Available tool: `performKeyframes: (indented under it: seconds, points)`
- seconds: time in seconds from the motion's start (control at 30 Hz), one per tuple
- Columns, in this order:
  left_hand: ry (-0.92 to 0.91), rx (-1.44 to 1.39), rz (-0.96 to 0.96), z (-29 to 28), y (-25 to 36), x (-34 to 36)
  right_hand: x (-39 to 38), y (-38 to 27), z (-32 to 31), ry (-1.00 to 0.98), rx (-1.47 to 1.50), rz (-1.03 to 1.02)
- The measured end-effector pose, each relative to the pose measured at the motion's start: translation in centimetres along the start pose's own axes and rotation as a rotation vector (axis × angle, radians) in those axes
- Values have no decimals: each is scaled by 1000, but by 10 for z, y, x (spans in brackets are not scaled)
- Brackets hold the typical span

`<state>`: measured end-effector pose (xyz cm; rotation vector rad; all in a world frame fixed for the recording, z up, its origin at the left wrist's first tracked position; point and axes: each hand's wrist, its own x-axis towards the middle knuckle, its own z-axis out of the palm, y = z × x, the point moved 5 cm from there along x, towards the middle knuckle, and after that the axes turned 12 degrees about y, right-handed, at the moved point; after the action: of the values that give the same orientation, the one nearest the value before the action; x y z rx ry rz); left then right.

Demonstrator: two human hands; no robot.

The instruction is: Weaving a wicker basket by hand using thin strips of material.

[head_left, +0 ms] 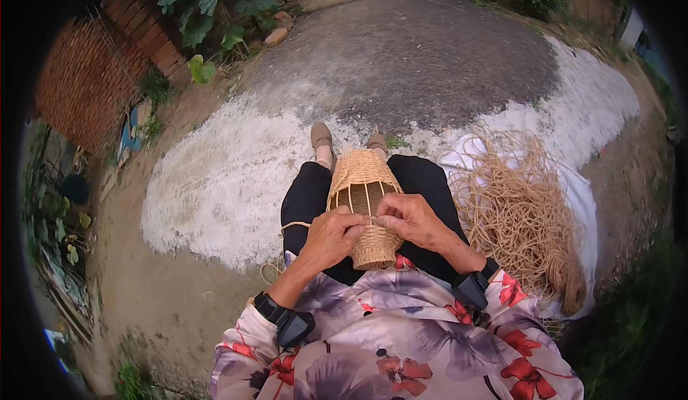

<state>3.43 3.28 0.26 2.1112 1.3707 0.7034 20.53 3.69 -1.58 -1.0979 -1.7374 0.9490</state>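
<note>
A woven straw basket [364, 168] lies in my lap between my thighs. Thin upright stakes cross an unwoven gap in its side, and woven bands stand above and below that gap. My left hand [332, 238] is closed at the gap's lower edge, its thumb and fingers pinching the tan straw cord. From the other side my right hand [413, 218] pinches at the same spot, its fingertips nearly meeting the left ones. A loose length of straw cord [294, 224] runs across my left thigh. The fingers hide most of the cord between them.
A large tangled heap of straw cord [512, 213] rests on a white cloth [585, 210] to my right. Pale grain-like material [208, 185] and a dark spread [408, 56] cover the ground ahead. Leafy plants [204, 2] grow beside a brick wall [89, 77] at the left.
</note>
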Motion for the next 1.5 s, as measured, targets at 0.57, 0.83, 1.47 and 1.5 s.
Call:
performKeyframes:
  seconds: [0.57, 0.83, 1.47, 1.5]
  points:
    - [132, -90, -228, -29, -61, -44, 2, -8, -2, 30, -142, 94]
    - [161, 93, -262, -56, -84, -66, 2, -1, -1, 14, -64, 190]
    - [73, -71, 1, -11, -5, -5, 14, -21, -21, 299, -174, 79]
    - [45, 61, 88, -14, 5, 3, 15, -16, -22, 310, -261, 66]
